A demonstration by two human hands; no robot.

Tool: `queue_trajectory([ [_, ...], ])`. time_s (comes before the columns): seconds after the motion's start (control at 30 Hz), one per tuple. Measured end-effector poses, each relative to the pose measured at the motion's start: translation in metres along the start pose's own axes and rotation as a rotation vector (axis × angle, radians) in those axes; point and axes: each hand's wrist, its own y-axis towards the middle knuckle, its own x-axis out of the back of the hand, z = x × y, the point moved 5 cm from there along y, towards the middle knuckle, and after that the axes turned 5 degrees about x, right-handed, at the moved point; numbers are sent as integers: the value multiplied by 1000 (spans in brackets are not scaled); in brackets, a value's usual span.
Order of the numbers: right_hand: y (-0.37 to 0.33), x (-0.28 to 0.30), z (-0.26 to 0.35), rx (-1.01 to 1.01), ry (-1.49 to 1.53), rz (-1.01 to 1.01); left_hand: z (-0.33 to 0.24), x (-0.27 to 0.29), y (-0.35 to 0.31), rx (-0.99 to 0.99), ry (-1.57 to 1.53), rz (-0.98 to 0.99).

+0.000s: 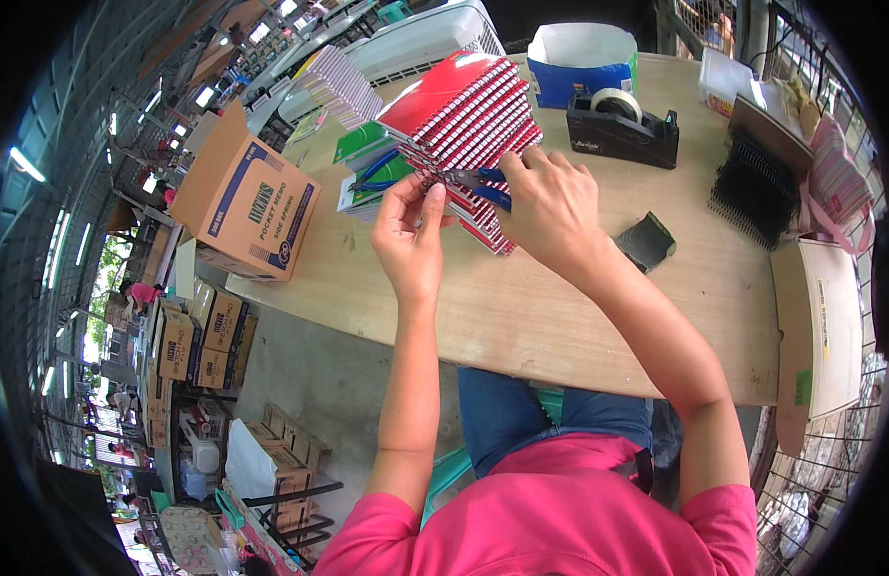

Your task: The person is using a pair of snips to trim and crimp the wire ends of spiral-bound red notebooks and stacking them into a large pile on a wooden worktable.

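A tall stack of red spiral-bound notebooks (449,91) stands on the table, its white spiral edges facing me. My right hand (552,206) grips a pair of blue-handled pliers (490,184), whose jaws point left at the near corner of the stack. Close to the jaw tips, my left hand (411,235) is closed in a pinch at the spiral ends; what lies between its fingertips is too small to make out. Just left of that hand, a second blue-handled tool (375,182) rests by some green notebooks (358,144).
A brown carton (257,206) sits at the table's left edge. Behind the stack are a blue-and-white box (584,82) and a black tape dispenser (622,134). Black spiral wires (752,192) lie at the right, with a dark scrap (646,242) nearer me on the wooden table (560,326).
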Motion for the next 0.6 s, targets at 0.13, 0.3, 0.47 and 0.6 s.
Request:
queue_trajectory([
  [0.13,0,-12,-8,-87,87,178,2,1,1,9,9,-20],
  [0.3,2,12,-8,-26,-4,-30,1,5,3,3,11,-10],
  [0.47,8,10,1,-27,-36,-7,-7,-1,8,-17,9,-12],
  [0.6,12,-3,-9,-102,48,234,-5,-3,9,-43,12,-19],
])
